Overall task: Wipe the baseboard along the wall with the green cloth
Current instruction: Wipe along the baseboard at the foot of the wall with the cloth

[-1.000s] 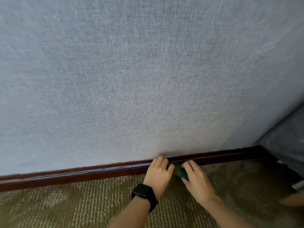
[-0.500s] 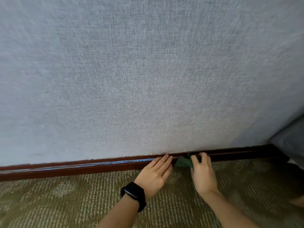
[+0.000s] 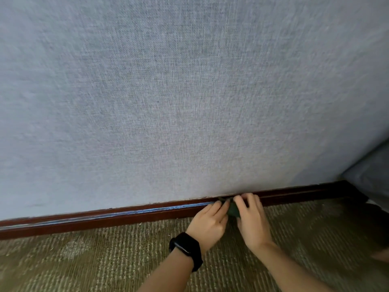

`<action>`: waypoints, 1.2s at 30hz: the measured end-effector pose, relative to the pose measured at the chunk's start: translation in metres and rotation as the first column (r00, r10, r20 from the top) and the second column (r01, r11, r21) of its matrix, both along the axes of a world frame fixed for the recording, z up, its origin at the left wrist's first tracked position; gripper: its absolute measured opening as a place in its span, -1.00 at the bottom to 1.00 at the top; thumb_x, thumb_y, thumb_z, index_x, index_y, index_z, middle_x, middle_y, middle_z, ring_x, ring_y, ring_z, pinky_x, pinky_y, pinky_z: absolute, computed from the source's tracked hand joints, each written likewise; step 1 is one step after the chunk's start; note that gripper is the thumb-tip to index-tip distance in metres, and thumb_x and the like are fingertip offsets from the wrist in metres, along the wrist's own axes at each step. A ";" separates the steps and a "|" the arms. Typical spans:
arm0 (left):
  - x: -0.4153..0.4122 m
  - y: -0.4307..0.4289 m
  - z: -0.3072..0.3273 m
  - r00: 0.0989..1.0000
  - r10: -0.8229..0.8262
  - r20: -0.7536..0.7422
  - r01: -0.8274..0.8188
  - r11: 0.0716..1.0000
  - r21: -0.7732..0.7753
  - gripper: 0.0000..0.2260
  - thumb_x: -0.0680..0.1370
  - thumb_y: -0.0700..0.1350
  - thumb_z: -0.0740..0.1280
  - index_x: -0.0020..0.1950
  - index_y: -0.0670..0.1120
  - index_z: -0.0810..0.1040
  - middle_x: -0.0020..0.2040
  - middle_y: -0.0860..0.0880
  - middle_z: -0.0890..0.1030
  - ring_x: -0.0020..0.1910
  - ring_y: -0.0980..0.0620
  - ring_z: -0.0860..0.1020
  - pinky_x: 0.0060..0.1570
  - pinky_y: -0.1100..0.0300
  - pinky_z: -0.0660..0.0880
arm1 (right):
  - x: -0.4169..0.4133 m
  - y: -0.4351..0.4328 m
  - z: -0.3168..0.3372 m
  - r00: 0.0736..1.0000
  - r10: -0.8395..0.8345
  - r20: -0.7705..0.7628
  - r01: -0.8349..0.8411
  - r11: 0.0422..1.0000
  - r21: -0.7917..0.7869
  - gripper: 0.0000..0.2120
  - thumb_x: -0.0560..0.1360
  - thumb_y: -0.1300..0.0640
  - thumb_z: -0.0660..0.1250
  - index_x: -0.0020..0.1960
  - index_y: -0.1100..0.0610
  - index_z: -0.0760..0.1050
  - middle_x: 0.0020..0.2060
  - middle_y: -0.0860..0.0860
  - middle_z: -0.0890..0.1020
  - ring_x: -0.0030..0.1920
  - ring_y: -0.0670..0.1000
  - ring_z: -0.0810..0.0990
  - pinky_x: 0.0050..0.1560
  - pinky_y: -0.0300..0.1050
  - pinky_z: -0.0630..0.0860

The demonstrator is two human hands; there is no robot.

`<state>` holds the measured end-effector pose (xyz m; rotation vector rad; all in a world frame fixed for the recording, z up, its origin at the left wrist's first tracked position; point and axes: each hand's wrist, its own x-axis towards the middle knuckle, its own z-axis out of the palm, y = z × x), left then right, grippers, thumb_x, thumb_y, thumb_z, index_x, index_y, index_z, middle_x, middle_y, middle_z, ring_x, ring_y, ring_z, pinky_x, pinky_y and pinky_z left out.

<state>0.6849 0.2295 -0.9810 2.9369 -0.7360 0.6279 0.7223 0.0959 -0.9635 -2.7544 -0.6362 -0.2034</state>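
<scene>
A dark red-brown baseboard [image 3: 126, 216] runs along the foot of a grey textured wall [image 3: 189, 102]. The green cloth [image 3: 232, 209] is a small dark wad pressed against the baseboard, mostly hidden between my two hands. My left hand [image 3: 207, 225], with a black watch on its wrist, pinches the cloth's left side with curled fingers. My right hand [image 3: 252, 220] holds the cloth's right side, fingertips up on the baseboard's top edge.
Olive patterned carpet [image 3: 105, 260] covers the floor in front of the wall. At the right, a grey fabric object [image 3: 372, 175] meets the wall's corner. A bit of skin shows at the lower right edge [image 3: 382, 255].
Both hands have closed in around the cloth; the left hand's fingers went from lying flat beside it to pinching it. The view shifted slightly.
</scene>
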 end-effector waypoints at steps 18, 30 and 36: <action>-0.063 0.105 0.010 0.970 0.173 0.172 -0.193 0.975 0.110 -0.85 0.46 -0.20 0.21 -0.13 -0.15 0.58 -0.16 -0.18 0.66 -0.24 -0.12 0.60 -0.18 0.09 0.54 | -0.032 0.084 -0.008 0.931 0.339 0.137 -0.350 0.934 0.071 -0.60 0.04 0.37 0.58 -0.15 0.24 0.59 -0.26 0.14 0.59 -0.24 0.13 0.60 -0.24 -0.08 0.58; -0.035 0.071 0.004 0.985 0.111 0.129 -0.112 0.994 -0.002 -0.75 0.48 -0.24 0.20 -0.25 -0.19 0.66 -0.19 -0.14 0.67 -0.21 -0.07 0.64 -0.15 0.15 0.59 | -0.004 0.052 -0.007 0.837 0.502 0.218 -0.508 0.861 -0.032 -0.66 -0.01 0.36 0.60 -0.30 0.21 0.58 -0.34 0.13 0.60 -0.31 0.10 0.61 -0.32 -0.18 0.56; -0.041 0.085 0.003 0.989 0.038 0.144 -0.049 0.996 0.070 -0.58 0.59 -0.24 0.11 -0.29 -0.18 0.70 -0.18 -0.12 0.71 -0.20 -0.04 0.67 -0.16 0.17 0.61 | -0.007 0.069 -0.021 0.794 0.503 0.341 -0.522 0.852 -0.041 -0.87 0.31 0.28 0.30 -0.30 0.15 0.61 -0.36 0.07 0.59 -0.26 0.05 0.49 -0.25 -0.15 0.45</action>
